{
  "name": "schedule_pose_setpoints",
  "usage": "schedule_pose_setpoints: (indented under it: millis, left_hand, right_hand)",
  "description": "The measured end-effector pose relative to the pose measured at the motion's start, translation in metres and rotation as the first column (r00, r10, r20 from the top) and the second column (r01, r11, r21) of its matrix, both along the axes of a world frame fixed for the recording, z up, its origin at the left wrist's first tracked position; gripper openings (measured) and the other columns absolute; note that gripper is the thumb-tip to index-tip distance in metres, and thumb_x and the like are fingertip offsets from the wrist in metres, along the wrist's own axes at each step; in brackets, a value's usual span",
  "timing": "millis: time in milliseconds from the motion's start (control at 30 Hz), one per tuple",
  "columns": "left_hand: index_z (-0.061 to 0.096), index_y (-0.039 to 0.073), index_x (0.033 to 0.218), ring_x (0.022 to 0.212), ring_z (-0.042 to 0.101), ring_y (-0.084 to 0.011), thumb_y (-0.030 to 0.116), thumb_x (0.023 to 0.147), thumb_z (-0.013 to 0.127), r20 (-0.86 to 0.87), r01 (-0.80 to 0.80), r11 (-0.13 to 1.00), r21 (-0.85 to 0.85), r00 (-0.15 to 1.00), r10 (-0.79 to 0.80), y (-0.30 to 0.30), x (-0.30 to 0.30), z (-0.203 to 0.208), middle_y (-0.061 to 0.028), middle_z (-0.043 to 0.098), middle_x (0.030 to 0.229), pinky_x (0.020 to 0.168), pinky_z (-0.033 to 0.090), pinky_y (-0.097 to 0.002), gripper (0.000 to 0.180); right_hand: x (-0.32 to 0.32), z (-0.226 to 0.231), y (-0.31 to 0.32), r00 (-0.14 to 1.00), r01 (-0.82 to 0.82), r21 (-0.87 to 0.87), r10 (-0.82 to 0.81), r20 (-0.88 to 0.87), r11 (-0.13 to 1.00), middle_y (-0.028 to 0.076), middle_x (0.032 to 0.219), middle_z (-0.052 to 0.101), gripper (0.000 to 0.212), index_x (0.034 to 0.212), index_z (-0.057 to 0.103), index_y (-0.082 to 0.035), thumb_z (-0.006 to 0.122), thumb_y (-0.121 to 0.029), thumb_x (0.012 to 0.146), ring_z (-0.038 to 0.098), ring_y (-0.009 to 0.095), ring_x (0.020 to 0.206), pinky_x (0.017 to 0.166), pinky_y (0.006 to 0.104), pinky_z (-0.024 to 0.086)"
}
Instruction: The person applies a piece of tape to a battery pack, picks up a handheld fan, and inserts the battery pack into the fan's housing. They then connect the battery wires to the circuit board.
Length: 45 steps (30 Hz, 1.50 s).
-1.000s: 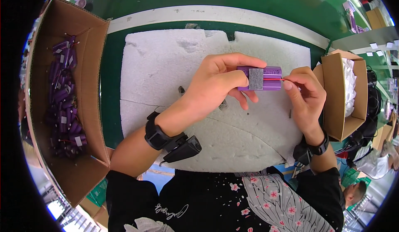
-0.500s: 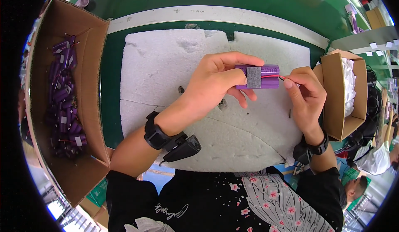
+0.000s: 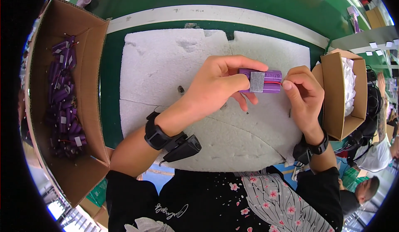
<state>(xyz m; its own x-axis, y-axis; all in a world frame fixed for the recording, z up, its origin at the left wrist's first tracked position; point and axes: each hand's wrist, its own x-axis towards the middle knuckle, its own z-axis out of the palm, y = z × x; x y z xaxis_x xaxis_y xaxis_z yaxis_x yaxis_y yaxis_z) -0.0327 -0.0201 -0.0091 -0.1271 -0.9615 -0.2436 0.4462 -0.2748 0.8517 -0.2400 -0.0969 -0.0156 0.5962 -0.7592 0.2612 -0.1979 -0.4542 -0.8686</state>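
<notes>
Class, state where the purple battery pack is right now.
In the head view, right of centre, the purple battery pack is in the left hand over the white foam sheet, its red wire running to the right hand.

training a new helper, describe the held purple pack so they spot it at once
Start at the white foam slab filling the middle; over its upper right, find the left hand gripping a purple pack. Unlike the loose ones heaped in the left carton, it is held up, a grey patch across it.
</notes>
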Motion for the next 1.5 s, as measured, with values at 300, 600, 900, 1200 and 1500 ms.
schedule_pose_setpoints:
  millis: [300, 600, 900, 1200, 1500]
  left_hand:
    - [0.058, -0.006, 0.109, 0.068, 0.065, -0.0227, -0.003, 0.078, 0.043, 0.004, 0.006, 1.000, 0.001, 1.000, -0.006, 0.0004, -0.0001, -0.0011, -0.0169, 0.062, 0.096, 0.052, 0.054, -0.0301, 0.035]
    - [0.057, -0.007, 0.110, 0.069, 0.065, -0.0241, -0.003, 0.078, 0.041, 0.054, 0.031, 0.999, -0.014, 0.998, -0.031, 0.0001, -0.0017, 0.0009, -0.0185, 0.062, 0.096, 0.053, 0.055, -0.0310, 0.036]
    - [0.057, -0.007, 0.110, 0.070, 0.065, -0.0242, -0.004, 0.078, 0.040, -0.011, -0.007, 1.000, 0.009, 1.000, 0.007, 0.0002, -0.0015, -0.0016, -0.0187, 0.062, 0.096, 0.053, 0.055, -0.0310, 0.036]
    - [0.057, -0.006, 0.110, 0.069, 0.065, -0.0230, -0.004, 0.079, 0.040, 0.042, 0.009, 1.000, 0.003, 0.999, -0.010, 0.0003, -0.0011, 0.0006, -0.0183, 0.062, 0.096, 0.054, 0.055, -0.0306, 0.036]
    - [0.060, -0.005, 0.105, 0.068, 0.065, -0.0182, -0.003, 0.077, 0.044, 0.049, 0.015, 1.000, 0.014, 0.999, -0.015, 0.0005, -0.0012, 0.0029, -0.0130, 0.063, 0.091, 0.052, 0.054, -0.0282, 0.032]
  right_hand:
    - [0.0008, 0.0070, 0.0020, 0.990, -0.047, 0.113, 0.061, -0.123, 0.992, 0.006, 0.085, 0.053, 0.012, 0.077, 0.053, 0.002, 0.060, -0.007, 0.084, 0.044, 0.010, 0.071, 0.062, 0.0208, 0.034]
    - [0.0011, 0.0024, 0.0007, 0.999, -0.040, 0.082, 0.042, -0.020, 0.996, 0.005, 0.082, 0.054, 0.016, 0.070, 0.052, 0.000, 0.063, -0.006, 0.081, 0.045, 0.008, 0.062, 0.054, 0.0211, 0.035]
    - [0.0013, 0.0029, 0.0018, 0.999, -0.032, 0.107, 0.028, 0.034, 0.994, 0.005, 0.084, 0.053, 0.009, 0.076, 0.053, 0.000, 0.062, -0.002, 0.079, 0.045, 0.008, 0.066, 0.057, 0.0202, 0.036]
    - [-0.0004, 0.0028, 0.0023, 0.999, -0.027, 0.082, 0.026, 0.018, 0.996, 0.005, 0.084, 0.053, 0.008, 0.077, 0.054, 0.000, 0.062, 0.000, 0.078, 0.046, 0.008, 0.066, 0.057, 0.0203, 0.037]
    - [-0.0011, 0.0011, 0.0017, 0.997, -0.062, 0.038, 0.060, 0.053, 0.997, 0.007, 0.083, 0.056, 0.007, 0.076, 0.059, 0.001, 0.066, -0.001, 0.076, 0.049, 0.009, 0.065, 0.056, 0.0205, 0.039]
